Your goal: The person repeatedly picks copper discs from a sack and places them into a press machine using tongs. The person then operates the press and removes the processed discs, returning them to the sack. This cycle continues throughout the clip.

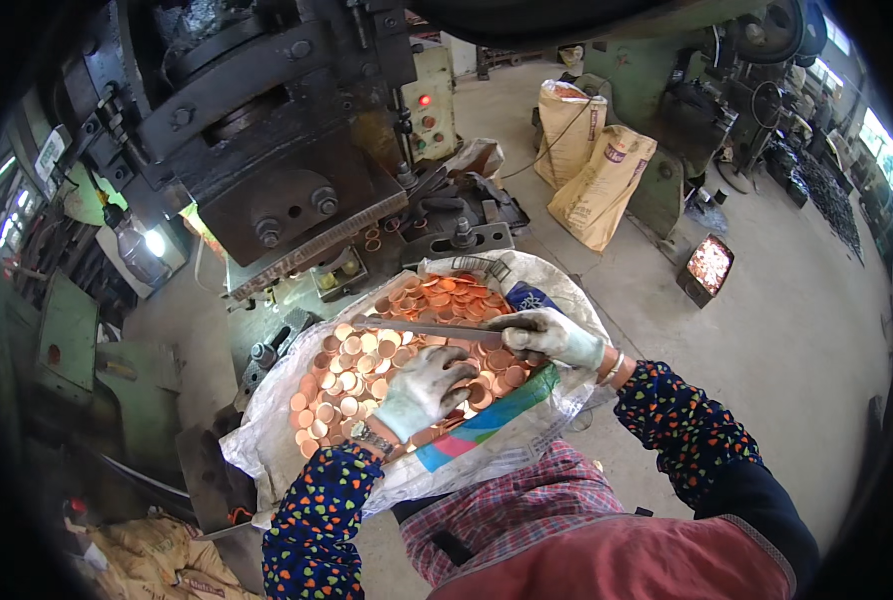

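Observation:
A heap of round copper discs (350, 368) lies on a white woven plastic sack (297, 400) in front of me. My right hand (555, 338), in a whitish work glove, grips the right end of a long flat metal bar (432, 328). The bar reaches leftward across the top of the heap. Just nearer to me, my left hand (422, 388), gloved too, rests on the discs with its fingers bent and partly apart. Whether any disc is under those fingertips is hidden.
A dark press (287, 190) stands over the far side of the heap, with a lit lamp (154, 243) at its left. Two paper sacks (602, 185) stand on the floor beyond. A box of shiny pieces (709, 268) sits at the right. More sacks (157, 555) lie lower left.

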`<action>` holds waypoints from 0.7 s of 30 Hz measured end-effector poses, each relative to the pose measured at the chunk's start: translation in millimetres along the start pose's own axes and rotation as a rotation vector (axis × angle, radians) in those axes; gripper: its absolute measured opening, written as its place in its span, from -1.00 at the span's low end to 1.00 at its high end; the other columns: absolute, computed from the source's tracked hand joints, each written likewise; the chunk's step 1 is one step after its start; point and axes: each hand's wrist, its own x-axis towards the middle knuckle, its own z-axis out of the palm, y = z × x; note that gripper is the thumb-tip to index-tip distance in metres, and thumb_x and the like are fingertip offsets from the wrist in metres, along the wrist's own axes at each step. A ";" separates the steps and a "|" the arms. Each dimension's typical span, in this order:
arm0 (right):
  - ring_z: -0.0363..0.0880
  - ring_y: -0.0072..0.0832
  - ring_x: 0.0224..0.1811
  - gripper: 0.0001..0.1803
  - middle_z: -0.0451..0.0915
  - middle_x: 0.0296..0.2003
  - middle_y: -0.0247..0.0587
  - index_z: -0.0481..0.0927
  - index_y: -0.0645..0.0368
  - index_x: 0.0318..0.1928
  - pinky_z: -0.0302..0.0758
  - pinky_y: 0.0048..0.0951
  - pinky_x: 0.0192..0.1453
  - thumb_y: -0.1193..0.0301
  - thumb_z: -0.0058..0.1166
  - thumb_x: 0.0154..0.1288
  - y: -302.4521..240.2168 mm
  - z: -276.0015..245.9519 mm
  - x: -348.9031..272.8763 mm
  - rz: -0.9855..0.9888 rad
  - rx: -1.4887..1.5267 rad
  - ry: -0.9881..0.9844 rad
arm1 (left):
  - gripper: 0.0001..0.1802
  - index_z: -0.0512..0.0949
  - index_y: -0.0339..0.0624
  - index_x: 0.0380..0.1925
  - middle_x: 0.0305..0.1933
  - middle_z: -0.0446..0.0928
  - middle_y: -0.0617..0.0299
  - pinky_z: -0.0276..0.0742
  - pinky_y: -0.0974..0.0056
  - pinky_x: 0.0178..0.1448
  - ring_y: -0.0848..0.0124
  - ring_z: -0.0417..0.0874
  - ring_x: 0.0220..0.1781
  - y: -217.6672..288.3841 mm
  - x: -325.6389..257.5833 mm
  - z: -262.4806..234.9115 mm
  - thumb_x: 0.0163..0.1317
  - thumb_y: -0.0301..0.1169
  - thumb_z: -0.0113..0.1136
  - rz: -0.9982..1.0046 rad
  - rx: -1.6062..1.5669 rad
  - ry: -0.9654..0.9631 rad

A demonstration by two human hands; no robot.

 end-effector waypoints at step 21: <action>0.59 -0.17 -0.14 -0.63 0.62 -0.20 -0.12 0.54 0.00 0.08 0.52 -0.22 -0.10 0.15 -0.12 0.39 -61.7 -34.1 124.5 -0.537 -1.204 0.211 | -0.79 0.64 -0.01 -0.18 -0.15 0.65 0.21 0.58 0.22 -0.13 0.22 0.67 -0.19 -38.3 -98.1 -59.2 0.22 -0.28 0.18 -0.539 0.026 0.076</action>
